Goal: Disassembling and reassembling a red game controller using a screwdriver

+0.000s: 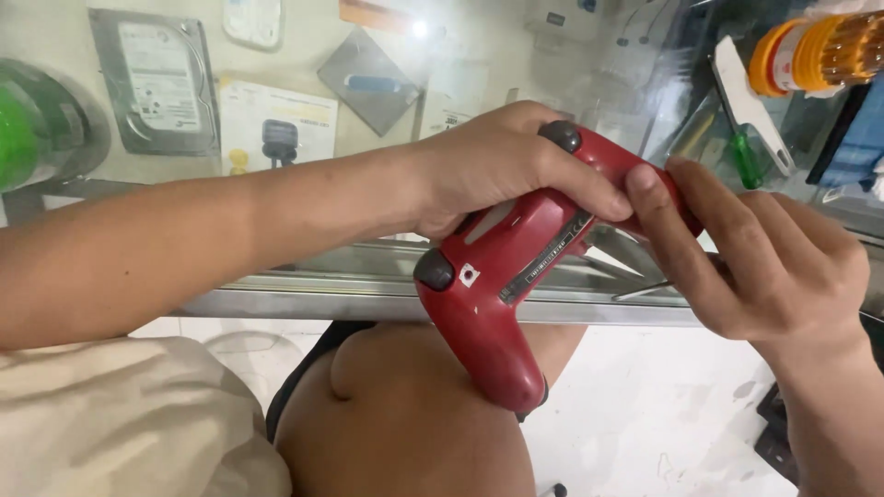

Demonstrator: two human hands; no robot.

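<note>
Two hands on red game controller (502, 276): left hand (488, 166) clamped over top, right hand (755, 258) fingers pinching grip end; best keep shell steady against knee.

Glass-topped display counter (368, 299) with metal front edge, running across the view

Under the glass: bare hard drive (157, 83) upper left; white leaflet (276, 124) with a dark device pictured, just beside it; grey flat tilted item (373, 83) near the middle top

Far left: green round object (28, 129), blurred

Upper right on the glass: clear tube with orange cap (815, 51) lying on its side; green-handled screwdriver (744, 158) below it; blue box (861, 138) at the right edge

Below the counter: white floor (645, 414), scuffed
</note>
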